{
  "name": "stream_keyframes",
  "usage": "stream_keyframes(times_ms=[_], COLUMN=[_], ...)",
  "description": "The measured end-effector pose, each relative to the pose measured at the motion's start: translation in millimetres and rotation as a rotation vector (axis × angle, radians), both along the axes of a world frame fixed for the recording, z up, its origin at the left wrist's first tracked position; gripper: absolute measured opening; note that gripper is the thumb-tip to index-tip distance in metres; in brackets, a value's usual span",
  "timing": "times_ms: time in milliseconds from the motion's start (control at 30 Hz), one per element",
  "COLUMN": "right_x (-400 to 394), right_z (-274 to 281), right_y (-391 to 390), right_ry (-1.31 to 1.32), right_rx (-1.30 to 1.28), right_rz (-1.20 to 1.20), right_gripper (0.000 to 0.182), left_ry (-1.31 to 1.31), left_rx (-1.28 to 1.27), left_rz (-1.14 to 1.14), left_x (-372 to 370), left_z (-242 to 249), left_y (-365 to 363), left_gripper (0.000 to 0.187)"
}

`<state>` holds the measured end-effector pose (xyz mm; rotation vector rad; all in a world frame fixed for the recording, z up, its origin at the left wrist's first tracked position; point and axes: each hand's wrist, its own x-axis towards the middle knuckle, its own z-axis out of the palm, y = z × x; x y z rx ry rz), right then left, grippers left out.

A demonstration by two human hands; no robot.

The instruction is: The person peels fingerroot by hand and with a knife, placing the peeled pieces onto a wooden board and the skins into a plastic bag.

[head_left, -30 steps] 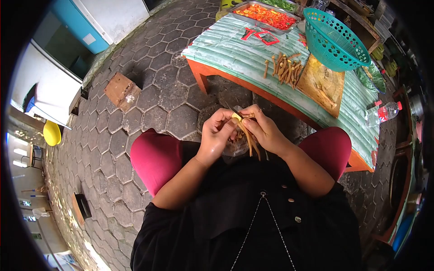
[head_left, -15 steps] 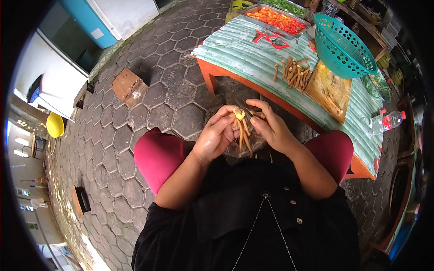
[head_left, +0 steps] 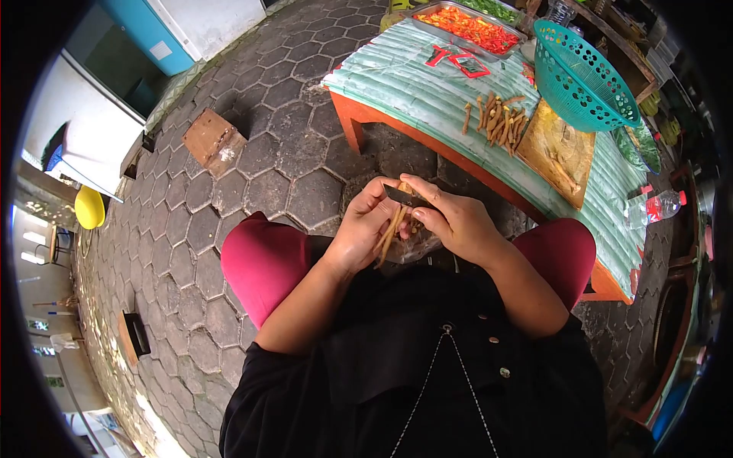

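Note:
My left hand [head_left: 357, 230] is closed around a cluster of fingerroot [head_left: 391, 235], whose long thin brown fingers hang down toward my lap. My right hand [head_left: 463, 227] is wrapped round a small knife [head_left: 398, 197]. Its dark blade lies across the top of the root, between both hands; its handle is hidden in my palm. Under the hands, partly covered, is a pale, see-through container or bag [head_left: 416, 250]. On the table, several brown fingerroot pieces [head_left: 500, 126] lie in a pile beside a wooden cutting board [head_left: 551, 145] with one thin piece on it.
A low table [head_left: 397, 80] with a green-striped cover stands ahead and right. It bears a teal colander [head_left: 580, 80], a metal tray [head_left: 439, 29] of cut red peppers and a plastic bottle [head_left: 660, 206]. A wooden stool [head_left: 210, 141] stands on the paved floor.
The knife blade has come into view across the root's top. The root has tilted, its fingers now pointing down and left, and my hands have drawn closer together.

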<state>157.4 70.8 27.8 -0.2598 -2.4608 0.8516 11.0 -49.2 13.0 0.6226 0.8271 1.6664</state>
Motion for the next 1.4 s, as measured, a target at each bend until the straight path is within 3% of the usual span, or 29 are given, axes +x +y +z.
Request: stream_keyframes(times_ms=[167, 233, 367, 467, 533, 667, 767, 967, 1033, 1133, 1167, 1233, 1267, 1333, 1400], right_x=[2, 5, 1, -1, 2, 3, 0, 4, 6, 7, 7, 6, 4, 0, 2], right_z=[4, 8, -5, -10, 1, 1, -8, -2, 1, 12, 12, 10, 5, -7, -5], right_y=[3, 6, 8, 2, -2, -1, 1, 5, 7, 9, 7, -1, -2, -4, -4], right_ry=[-0.004, -0.147, -0.052, 0.070, -0.112, -0.115, 0.066, -0.061, -0.153, -0.173, -0.174, -0.057, -0.057, 0.056, 0.009], right_rx=[-0.057, -0.124, -0.287, -0.196, -0.172, -0.013, 0.083, -0.161, -0.775, -0.863, -0.861, -0.489, -0.490, -0.179, -0.216], right_rz=[0.027, 0.023, 0.094, 0.079, 0.009, -0.010, -0.025, 0.027, 0.110, 0.104, 0.107, 0.069, 0.069, 0.059, 0.063], right_gripper=[0.043, 0.044, 0.044, 0.046, 0.048, 0.047, 0.044, 0.042, 0.044, 0.046, 0.046, 0.049, 0.049, 0.050, 0.050], left_ry=[0.093, 0.094, 0.113, 0.189, 0.192, 0.176, 0.179, 0.111, 0.039, -0.092, -0.148, -0.164, -0.179, -0.179, -0.180], left_rx=[0.017, 0.015, -0.019, 0.018, 0.028, 0.020, 0.017, 0.016, -0.024, -0.057, -0.049, -0.066, -0.086, -0.093, -0.100], left_rz=[-0.017, -0.024, -0.017, 0.071, 0.076, 0.045, 0.035, -0.001, -0.012, -0.029, -0.038, -0.040, -0.046, -0.052, -0.060], left_x=[-4, -4, -3, 1, 2, 2, 2, -2, -2, -4, -5, -5, -5, -3, -2], left_z=[-3, -6, -4, -9, -9, -6, -3, -6, 0, 0, -1, -1, -1, 1, -1], left_y=[0, 2, 3, 3, 3, 1, 0, 1, 1, 2, 2, 3, 3, 1, 0], left_gripper=[0.014, 0.013, 0.014, 0.015, 0.015, 0.015, 0.015, 0.022, 0.024, 0.027, 0.029, 0.027, 0.025, 0.025, 0.025])
